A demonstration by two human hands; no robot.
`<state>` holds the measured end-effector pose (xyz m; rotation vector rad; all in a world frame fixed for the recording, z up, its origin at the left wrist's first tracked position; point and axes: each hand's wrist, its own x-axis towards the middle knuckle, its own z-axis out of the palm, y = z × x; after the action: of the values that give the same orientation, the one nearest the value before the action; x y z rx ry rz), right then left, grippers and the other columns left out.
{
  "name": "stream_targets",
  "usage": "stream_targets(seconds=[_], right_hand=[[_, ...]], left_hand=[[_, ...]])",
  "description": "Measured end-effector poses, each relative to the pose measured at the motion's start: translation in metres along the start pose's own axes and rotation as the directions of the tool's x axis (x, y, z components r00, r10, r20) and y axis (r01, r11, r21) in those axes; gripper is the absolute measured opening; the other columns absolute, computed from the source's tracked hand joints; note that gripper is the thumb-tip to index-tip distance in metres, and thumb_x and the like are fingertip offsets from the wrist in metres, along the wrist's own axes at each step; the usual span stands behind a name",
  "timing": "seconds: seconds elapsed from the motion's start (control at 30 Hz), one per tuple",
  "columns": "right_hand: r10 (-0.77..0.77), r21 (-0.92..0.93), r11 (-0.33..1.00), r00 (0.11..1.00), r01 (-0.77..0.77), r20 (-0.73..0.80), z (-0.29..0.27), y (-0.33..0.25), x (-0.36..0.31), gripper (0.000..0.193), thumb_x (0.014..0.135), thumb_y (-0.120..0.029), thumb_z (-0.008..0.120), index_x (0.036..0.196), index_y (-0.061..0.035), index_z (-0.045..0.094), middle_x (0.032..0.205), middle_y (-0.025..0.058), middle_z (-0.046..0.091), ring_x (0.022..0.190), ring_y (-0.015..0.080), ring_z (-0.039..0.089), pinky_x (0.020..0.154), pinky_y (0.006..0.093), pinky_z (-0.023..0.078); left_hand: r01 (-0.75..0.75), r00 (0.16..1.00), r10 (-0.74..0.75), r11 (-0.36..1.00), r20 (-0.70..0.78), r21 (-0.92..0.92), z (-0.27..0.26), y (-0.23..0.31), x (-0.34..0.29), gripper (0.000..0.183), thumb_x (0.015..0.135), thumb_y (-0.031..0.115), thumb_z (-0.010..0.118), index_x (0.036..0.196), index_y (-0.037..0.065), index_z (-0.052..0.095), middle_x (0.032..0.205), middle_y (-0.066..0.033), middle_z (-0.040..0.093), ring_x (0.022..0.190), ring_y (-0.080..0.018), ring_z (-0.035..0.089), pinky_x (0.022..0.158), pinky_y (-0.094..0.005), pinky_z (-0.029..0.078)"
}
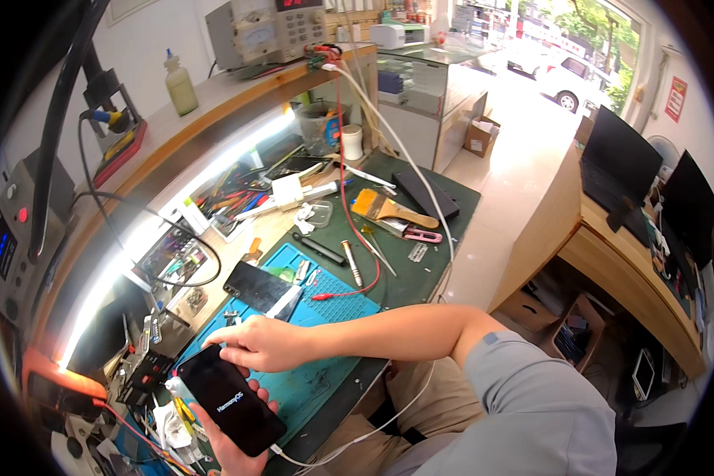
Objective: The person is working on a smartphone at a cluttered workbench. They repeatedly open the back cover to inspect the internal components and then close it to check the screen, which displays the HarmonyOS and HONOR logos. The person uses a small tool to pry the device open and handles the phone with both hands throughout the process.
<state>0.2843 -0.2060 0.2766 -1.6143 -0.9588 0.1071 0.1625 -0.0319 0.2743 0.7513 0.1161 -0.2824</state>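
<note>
My left hand (214, 440) is closed round a black smartphone (228, 401), its fingers along the phone's right edge. The screen is dark with white lettering lit in the middle. My right hand (262, 343) reaches over from the right, with curled fingers gripping the phone's top end. A white charging cable (325, 462) is plugged into the phone's lower end. Beyond my right hand, a second dark, glossy phone (258, 287) lies on the blue silicone repair mat (345, 301). Small parts lie beside that phone.
A red test lead (379, 274) crosses the green bench mat. Farther back lie a wide brush (393, 210), a black box (424, 194) and screwdriver-like tools (351, 263). An orange meter (59, 385) and loose cables crowd the left. A power supply (266, 32) stands on the shelf.
</note>
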Motion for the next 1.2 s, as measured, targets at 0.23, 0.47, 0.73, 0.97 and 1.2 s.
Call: stream_targets(seconds=[0.23, 0.47, 0.73, 0.97, 1.2], right_hand=[[-0.007, -0.006, 1.000, 1.000, 0.007, -0.024, 0.001, -0.001, -0.001, 0.032, 0.098, -0.012, 0.054, 0.126, 0.0020, 0.059, 0.072, 0.0135, 0.070, 0.071, 0.0253, 0.072, 0.068, 0.0375, 0.054], [-0.013, 0.002, 1.000, 1.000, 0.013, -0.029, 0.002, -0.001, 0.000, 0.031, 0.098, -0.012, 0.055, 0.126, 0.0022, 0.059, 0.072, 0.0135, 0.070, 0.070, 0.0256, 0.071, 0.068, 0.0372, 0.053], [0.017, 0.025, 1.000, 1.000, -0.017, -0.009, -0.001, 0.000, -0.003, 0.031, 0.100, -0.013, 0.053, 0.128, -0.0017, 0.058, 0.075, 0.0140, 0.070, 0.068, 0.0238, 0.070, 0.065, 0.0366, 0.053], [0.025, 0.043, 0.999, 1.000, -0.025, -0.001, 0.002, 0.002, 0.003, 0.030, 0.102, -0.015, 0.054, 0.131, -0.0069, 0.059, 0.081, 0.0092, 0.072, 0.076, 0.0170, 0.071, 0.069, 0.0336, 0.055], [0.098, -0.015, 0.995, 0.995, -0.098, 0.007, 0.002, -0.003, 0.001, 0.034, 0.103, -0.012, 0.052, 0.135, -0.0056, 0.058, 0.082, 0.0061, 0.071, 0.073, 0.0102, 0.068, 0.069, 0.0283, 0.055]], left_hand=[[-0.012, 1.000, 0.013, 0.998, -0.008, 0.054, -0.001, -0.001, 0.001, 0.076, 0.098, 0.071, 0.038, 0.143, 0.010, 0.043, 0.115, -0.0058, 0.063, 0.102, -0.0213, 0.063, 0.084, -0.0386, 0.054], [-0.010, 1.000, 0.011, 0.999, -0.023, 0.031, 0.000, 0.001, -0.002, 0.074, 0.098, 0.070, 0.039, 0.143, 0.010, 0.044, 0.117, -0.0060, 0.062, 0.103, -0.0214, 0.063, 0.087, -0.0388, 0.054], [-0.013, 1.000, 0.014, 0.998, -0.007, 0.063, 0.006, -0.001, -0.002, 0.074, 0.098, 0.070, 0.039, 0.142, 0.010, 0.045, 0.117, -0.0069, 0.063, 0.103, -0.0217, 0.063, 0.086, -0.0391, 0.054], [0.056, 0.998, -0.055, 0.997, 0.011, -0.044, -0.006, 0.008, -0.002, 0.082, 0.096, 0.072, 0.040, 0.144, 0.006, 0.044, 0.123, -0.0121, 0.063, 0.108, -0.0272, 0.062, 0.092, -0.0458, 0.052], [0.127, 0.975, -0.120, 0.992, 0.189, -0.025, -0.021, 0.011, 0.000, 0.097, 0.093, 0.079, 0.027, 0.152, 0.002, 0.032, 0.143, -0.0169, 0.052, 0.130, -0.0296, 0.054, 0.111, -0.0463, 0.044]])
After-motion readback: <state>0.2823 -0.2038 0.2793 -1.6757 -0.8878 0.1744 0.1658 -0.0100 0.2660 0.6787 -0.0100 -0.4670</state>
